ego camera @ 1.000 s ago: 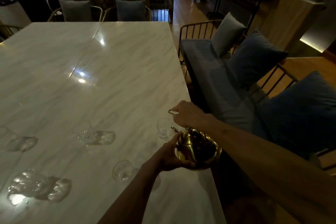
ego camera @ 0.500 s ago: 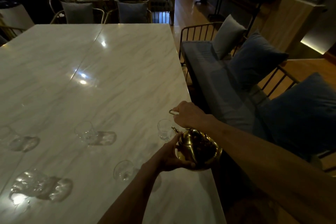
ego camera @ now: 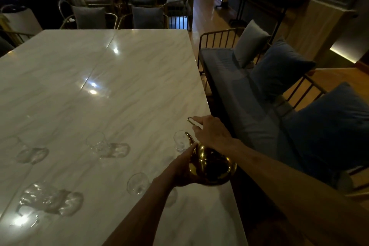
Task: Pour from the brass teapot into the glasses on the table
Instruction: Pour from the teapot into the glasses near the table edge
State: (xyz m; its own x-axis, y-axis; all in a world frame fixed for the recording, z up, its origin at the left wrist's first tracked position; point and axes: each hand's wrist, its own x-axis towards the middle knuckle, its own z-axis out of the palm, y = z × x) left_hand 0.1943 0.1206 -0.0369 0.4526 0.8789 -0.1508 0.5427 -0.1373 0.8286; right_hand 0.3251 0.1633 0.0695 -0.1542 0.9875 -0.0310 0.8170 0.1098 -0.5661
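The brass teapot (ego camera: 212, 168) is tilted forward near the table's right edge, its curved spout over the rim of a small clear glass (ego camera: 180, 141). My right hand (ego camera: 211, 133) grips the teapot's thin wire handle from above. My left hand (ego camera: 182, 168) cups the pot's belly from the left. A second glass (ego camera: 137, 183) stands nearer me. A third glass (ego camera: 95, 143) is further left, and several more clear glasses stand at the left edge. Whether liquid is flowing is too dark to tell.
The white marble table (ego camera: 119, 78) stretches away from me. A metal-framed bench (ego camera: 235, 78) with blue and grey cushions runs close along its right side. Chairs (ego camera: 89, 17) and another table stand beyond the far end. A person sits at the back left.
The teapot's spout has come a little closer over the right-hand glass. My view has tilted slightly. Both hands keep their hold.
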